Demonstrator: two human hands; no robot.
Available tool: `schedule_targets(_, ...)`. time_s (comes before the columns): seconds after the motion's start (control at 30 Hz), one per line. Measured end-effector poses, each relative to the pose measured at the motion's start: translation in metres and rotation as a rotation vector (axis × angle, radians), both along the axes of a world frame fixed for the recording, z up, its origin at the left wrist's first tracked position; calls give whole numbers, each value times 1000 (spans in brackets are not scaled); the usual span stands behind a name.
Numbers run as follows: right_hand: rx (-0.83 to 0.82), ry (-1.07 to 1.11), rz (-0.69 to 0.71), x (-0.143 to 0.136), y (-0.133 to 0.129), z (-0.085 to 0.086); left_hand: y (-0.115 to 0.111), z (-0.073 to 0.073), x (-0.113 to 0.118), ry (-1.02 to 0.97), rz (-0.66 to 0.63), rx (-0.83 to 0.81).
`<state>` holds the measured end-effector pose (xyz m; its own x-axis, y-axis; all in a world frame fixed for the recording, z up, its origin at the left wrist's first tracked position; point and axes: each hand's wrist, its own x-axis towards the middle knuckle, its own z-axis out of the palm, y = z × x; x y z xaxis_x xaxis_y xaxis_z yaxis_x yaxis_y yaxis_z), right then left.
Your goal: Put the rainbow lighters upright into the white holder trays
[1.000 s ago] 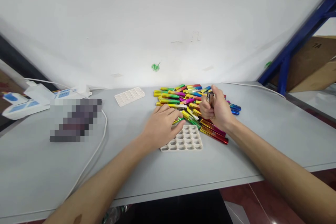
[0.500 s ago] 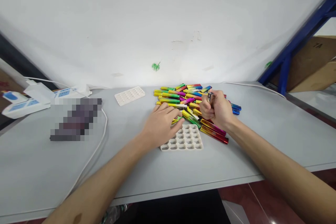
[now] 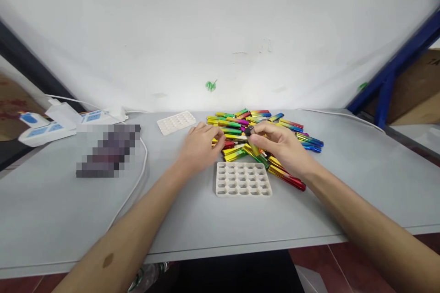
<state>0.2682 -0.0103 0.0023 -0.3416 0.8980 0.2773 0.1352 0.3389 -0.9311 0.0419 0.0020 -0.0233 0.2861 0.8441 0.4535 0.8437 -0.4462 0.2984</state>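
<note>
My right hand (image 3: pixel 280 142) pinches a yellow lighter (image 3: pixel 253 146) between thumb and fingers, its black top pointing up, above the near part of the pile. At the pile's left edge, my left hand (image 3: pixel 202 146) has its fingers curled closed around the end of a red-and-yellow lighter (image 3: pixel 228 144), partly hidden by the fingers. Shiny lighters (image 3: pixel 287 178) in yellow, green, red, purple and blue lie loosely heaped between and beyond both hands. Just in front of the heap sits a pale tray (image 3: pixel 243 186) with rows of oval pockets showing no lighters.
A second pale tray (image 3: pixel 176 122) lies at the back left by the wall. Farther left are a white power strip (image 3: pixel 48 133) with plugs, a blurred dark object (image 3: pixel 108 153) and a white cable (image 3: pixel 132 186). A blue metal frame (image 3: pixel 385 96) stands at right.
My right hand has moved left and turned, bringing the lighter over the near part of the heap. My left hand has drawn left and back off the tray, its fingers curling closed.
</note>
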Motion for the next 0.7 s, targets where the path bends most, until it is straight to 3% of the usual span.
schedule_targets(0.13,27,-67,56,-16,-4,3,2,1,-4,-8,-5,-13)
schedule_targets(0.47,207,-192,36,-33,-4,-22,0,2,-3,-24,-91,23)
schedule_targets(0.7,258,-188,40,-33,-6,-25,-7,12,3,-228,-113,-37)
